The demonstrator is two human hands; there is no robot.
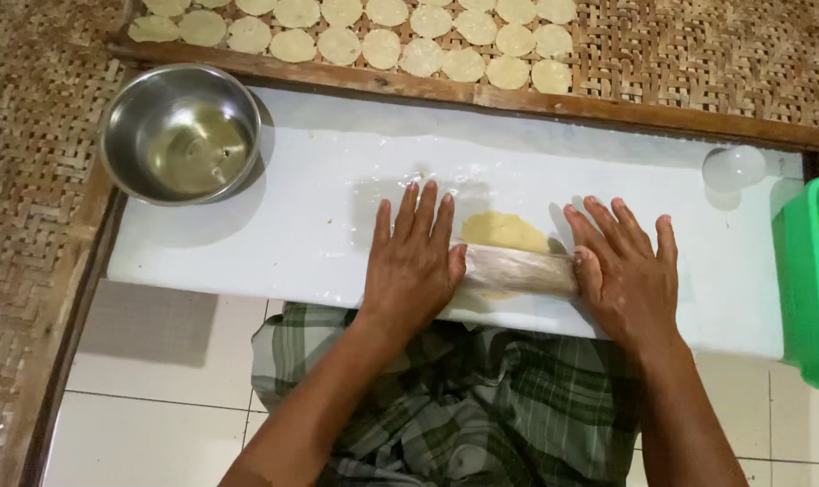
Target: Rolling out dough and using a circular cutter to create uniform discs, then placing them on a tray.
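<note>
Roller: rolling pin [520, 271] across yellow dough [504, 232], between both palms.
Left hand [413, 261]: fingers flat, spread.
Right hand [626, 271]: fingers flat, spread.

White tiled floor [148, 415] lies below a white counter [274, 225]; woven bamboo matting [31, 180] surrounds it, edged by a wooden frame [517, 97].

A pale rolling pin [517, 271] lies crosswise on a thin, flattened yellow dough sheet [502, 231], which sits on the wet white board, its far half showing beyond the pin.
</note>
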